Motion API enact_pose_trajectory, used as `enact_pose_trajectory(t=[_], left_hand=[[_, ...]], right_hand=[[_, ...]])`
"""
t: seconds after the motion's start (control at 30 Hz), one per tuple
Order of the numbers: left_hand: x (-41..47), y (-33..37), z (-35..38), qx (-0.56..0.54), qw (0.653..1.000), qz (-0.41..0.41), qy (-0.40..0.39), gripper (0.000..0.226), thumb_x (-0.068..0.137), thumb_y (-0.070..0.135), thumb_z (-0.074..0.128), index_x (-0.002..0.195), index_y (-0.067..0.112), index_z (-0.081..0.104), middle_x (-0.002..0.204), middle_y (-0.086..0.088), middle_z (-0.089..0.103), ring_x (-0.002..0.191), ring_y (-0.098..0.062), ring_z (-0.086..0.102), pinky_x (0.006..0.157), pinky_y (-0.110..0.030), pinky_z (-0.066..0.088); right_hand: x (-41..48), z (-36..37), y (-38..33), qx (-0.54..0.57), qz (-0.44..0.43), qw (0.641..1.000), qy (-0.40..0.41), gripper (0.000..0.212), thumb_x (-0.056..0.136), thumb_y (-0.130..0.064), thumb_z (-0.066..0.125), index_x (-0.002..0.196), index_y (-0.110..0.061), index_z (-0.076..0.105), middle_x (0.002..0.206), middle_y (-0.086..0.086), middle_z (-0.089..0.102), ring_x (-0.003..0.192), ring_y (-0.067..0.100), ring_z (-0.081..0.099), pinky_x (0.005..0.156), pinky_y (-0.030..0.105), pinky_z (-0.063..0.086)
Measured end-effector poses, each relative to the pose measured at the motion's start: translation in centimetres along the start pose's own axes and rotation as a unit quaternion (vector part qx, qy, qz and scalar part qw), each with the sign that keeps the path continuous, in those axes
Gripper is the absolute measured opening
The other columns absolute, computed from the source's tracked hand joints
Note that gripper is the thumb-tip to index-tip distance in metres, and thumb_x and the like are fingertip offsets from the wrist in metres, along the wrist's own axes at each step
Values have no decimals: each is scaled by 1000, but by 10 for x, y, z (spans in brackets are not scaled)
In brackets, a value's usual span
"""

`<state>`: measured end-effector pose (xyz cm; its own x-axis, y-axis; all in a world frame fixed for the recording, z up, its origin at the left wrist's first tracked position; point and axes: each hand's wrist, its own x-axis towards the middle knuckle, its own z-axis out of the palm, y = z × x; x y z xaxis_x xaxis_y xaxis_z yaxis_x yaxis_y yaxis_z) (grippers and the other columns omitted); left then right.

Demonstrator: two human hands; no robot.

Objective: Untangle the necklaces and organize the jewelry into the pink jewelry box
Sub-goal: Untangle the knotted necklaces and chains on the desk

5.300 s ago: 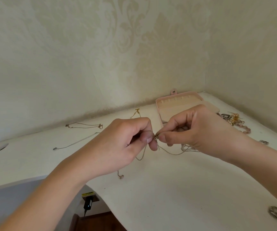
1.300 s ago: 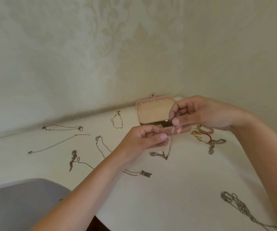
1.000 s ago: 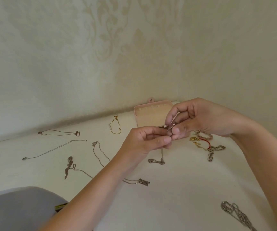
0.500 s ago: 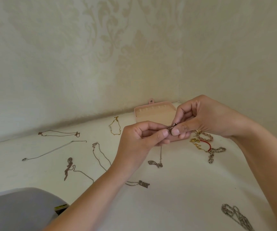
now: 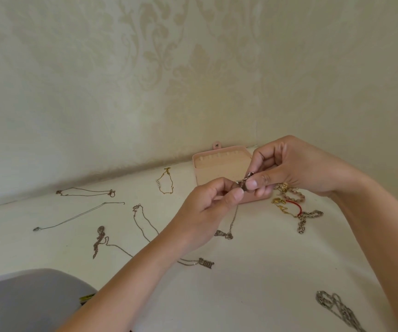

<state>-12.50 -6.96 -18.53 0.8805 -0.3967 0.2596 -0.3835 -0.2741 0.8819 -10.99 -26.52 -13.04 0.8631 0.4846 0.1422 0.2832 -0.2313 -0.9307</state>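
Observation:
My left hand [image 5: 211,204] and my right hand [image 5: 289,168] meet in front of the open pink jewelry box [image 5: 219,164] at the back of the white table. Both pinch the clasp end of a thin silver necklace [image 5: 232,222], whose chain hangs down to a small pendant resting on the table. My right thumb and forefinger hold the ring of the clasp; my left fingertips hold the chain just below it. The front part of the box is hidden behind my hands.
Several untangled chains lie spread on the left: a gold bracelet [image 5: 164,182], a thin silver chain [image 5: 78,215], a name-plate necklace [image 5: 205,262]. A tangled pile with a red cord [image 5: 293,207] sits right of the box. A heavy silver chain [image 5: 336,310] lies near right.
Since five seconds ago more chains lie spread on the left. In the last second my hands stayed together at the clasp, with only small finger shifts; the pendant rests on the table.

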Motion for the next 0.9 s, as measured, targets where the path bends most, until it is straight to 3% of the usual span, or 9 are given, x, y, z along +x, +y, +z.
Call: enact_pose_trajectory(t=[0.07,0.17,0.3,0.4,0.5,0.67,0.77,0.9], left_hand=[[-1,1,-2,-8,999,-18,-47,30,87,50,52,82,21,60,81,3,53,82,-12,48,85,-42,45],[-2,8,-5,-74,993,-28,-92,21,83,41,60,80,21,63,80,4,52,80,-11,47,83,-32,43],[0,9,-6,-139,986,-30,-82,4,70,31,64,69,28,63,71,3,45,70,-12,40,78,-28,35],[2,6,-9,-130,988,-39,-79,7,68,24,63,63,28,59,66,4,41,66,-11,38,73,-25,33],[2,3,-11,-132,984,-46,-111,8,67,21,66,63,27,62,64,7,48,63,-10,44,69,-19,40],[-1,2,-14,-138,976,-68,-153,13,77,4,68,77,13,60,68,6,58,60,-8,55,79,-29,51],[-2,5,-13,-147,978,-79,-124,15,72,7,73,82,9,62,66,3,62,54,-11,59,75,-32,54],[-1,5,-13,-172,980,-95,-33,20,66,16,72,84,9,66,62,0,61,52,-13,61,66,-27,57]], right_hand=[[1,-1,1,-1,3,1000,-4,18,62,-15,77,73,-4,70,67,13,69,56,11,65,57,17,53],[1,1,3,11,1,1000,-12,16,62,-16,77,72,-6,70,68,11,69,57,11,64,58,16,52],[3,1,4,56,-14,998,-13,14,62,-17,78,70,-8,69,81,8,73,71,12,65,61,16,51],[6,3,9,88,-5,995,-51,17,64,-5,83,71,-8,69,89,14,73,82,21,66,65,18,53],[9,7,13,117,15,991,-60,11,71,-3,74,73,-4,63,85,14,72,75,14,67,64,17,53],[10,6,13,130,41,990,-43,15,68,-7,77,72,-4,64,82,14,68,67,10,66,64,17,56],[10,6,14,129,45,989,-46,21,61,-9,83,70,-6,65,83,16,67,66,10,66,64,17,56],[10,4,16,139,45,989,-39,19,64,-6,82,72,-4,65,75,12,68,65,11,66,60,15,54]])
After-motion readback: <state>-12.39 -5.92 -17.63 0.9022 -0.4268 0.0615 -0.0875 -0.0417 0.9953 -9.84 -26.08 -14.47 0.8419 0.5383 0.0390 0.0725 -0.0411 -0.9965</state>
